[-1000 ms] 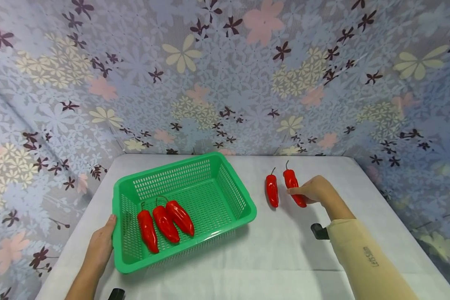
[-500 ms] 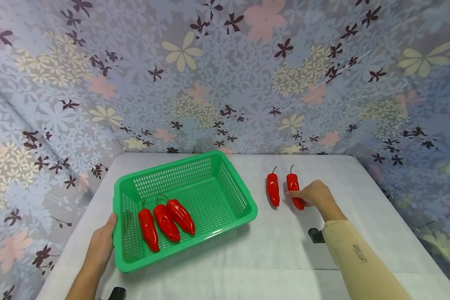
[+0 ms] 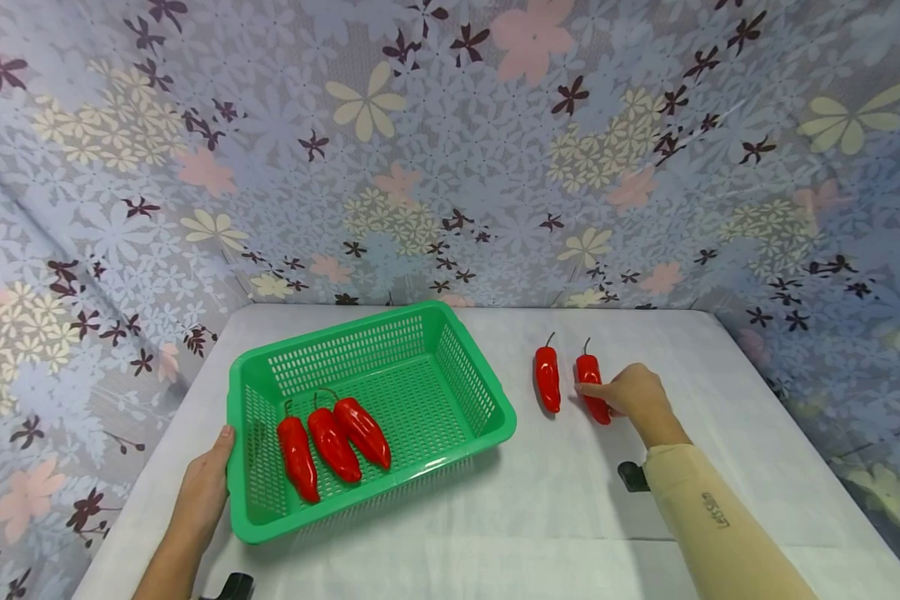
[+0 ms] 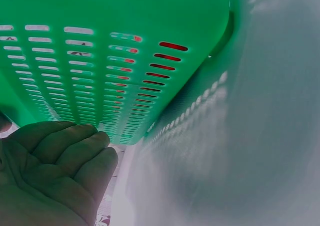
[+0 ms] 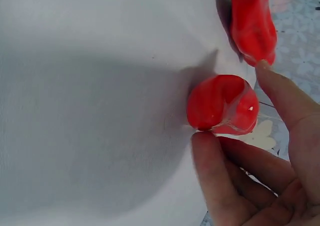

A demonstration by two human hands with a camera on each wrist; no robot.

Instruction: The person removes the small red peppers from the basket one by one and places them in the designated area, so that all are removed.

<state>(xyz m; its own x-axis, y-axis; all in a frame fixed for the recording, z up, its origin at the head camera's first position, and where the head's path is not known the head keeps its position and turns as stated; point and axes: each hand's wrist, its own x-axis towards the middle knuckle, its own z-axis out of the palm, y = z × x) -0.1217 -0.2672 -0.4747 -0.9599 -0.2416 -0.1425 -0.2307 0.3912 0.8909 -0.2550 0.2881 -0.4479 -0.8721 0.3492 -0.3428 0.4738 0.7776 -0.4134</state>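
My left hand (image 3: 201, 492) is at the left end of a green plastic basket (image 3: 371, 481), thumb by the rim. In the left wrist view its loosely extended fingers (image 4: 82, 146) lie against the slotted wall. Three glossy red chili peppers (image 3: 333, 446) lie in the basket's left half. My right hand (image 3: 637, 398) is over another red chili pepper (image 3: 588, 368) on the white cloth, thumb crossing above it. In the right wrist view the fingertips touch this pepper (image 5: 220, 103), while the thumb stands apart from it. One more red chili pepper (image 3: 547, 379) lies just to its left.
White cloth (image 3: 540, 517) covers the table. Flowered fabric (image 3: 450, 150) rises behind it and on both sides. A dark camera piece (image 3: 632, 476) sticks out from the right sleeve (image 3: 720, 517), another (image 3: 236, 586) below the left hand.
The pepper under my right hand has shifted slightly toward me and right, and lies straighter beside its neighbour. The right sleeve has moved a little left. The left hand and basket keep their place.
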